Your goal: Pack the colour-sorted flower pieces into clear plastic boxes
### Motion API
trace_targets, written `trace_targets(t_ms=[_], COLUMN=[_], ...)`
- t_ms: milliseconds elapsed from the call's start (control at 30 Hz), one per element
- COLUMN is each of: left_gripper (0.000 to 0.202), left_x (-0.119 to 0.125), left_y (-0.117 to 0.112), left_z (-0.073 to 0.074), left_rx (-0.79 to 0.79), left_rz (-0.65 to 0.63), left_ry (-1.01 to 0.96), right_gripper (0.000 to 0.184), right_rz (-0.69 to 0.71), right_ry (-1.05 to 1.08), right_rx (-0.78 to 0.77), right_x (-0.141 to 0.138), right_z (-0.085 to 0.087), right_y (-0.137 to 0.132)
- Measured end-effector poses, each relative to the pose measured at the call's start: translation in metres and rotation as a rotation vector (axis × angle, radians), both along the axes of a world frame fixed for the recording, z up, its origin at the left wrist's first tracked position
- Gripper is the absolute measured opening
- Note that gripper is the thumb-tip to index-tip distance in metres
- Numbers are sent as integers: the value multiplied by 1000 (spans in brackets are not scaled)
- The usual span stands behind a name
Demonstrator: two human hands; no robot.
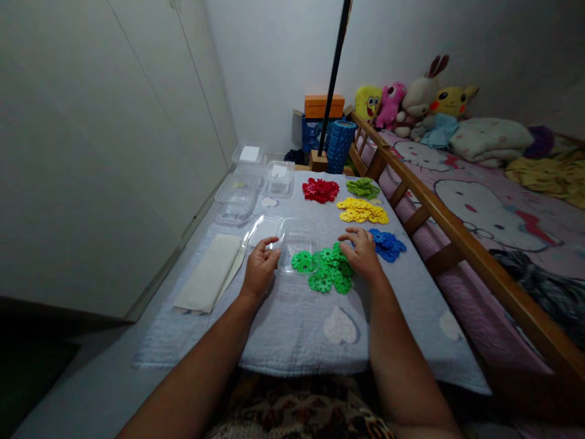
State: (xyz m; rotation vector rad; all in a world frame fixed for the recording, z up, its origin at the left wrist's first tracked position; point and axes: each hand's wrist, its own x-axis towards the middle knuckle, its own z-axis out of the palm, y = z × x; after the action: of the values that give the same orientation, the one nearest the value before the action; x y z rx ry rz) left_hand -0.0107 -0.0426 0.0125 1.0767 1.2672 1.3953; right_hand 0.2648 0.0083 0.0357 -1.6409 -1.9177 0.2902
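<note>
The bed (487, 201) fills the right of my frame, and the cloth-covered tabletop (292, 335) spans the centre and bottom. A folded beige sheet (208, 271) lies left of centre; the clear tub (297, 228) sits mid-frame. My left hand (261, 263) curls at its left edge; I can't tell whether it grips. My right hand (361, 250), thumb and fingers apart, is at the green pile (331, 271), just right of the tub. Green discs (302, 262) show through the tub's clear wall.
</note>
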Motion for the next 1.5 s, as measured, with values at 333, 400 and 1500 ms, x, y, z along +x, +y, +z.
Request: trace_targets(t_ms=[333,400,1500], left_gripper=[43,43,44], left_x=[2,2,1], left_y=[-3,-3,-2], left_z=[9,10,9], left_rx=[-20,-26,-13], left_rz=[29,28,14], left_ry=[5,6,-7], right_gripper=[23,23,16], right_rz=[79,97,266], right_ry=[-83,-59,80], right_rx=[-143,-130,10], right_x=[6,6,-79], right_z=[-9,-9,8], right_y=[-2,-1,-17])
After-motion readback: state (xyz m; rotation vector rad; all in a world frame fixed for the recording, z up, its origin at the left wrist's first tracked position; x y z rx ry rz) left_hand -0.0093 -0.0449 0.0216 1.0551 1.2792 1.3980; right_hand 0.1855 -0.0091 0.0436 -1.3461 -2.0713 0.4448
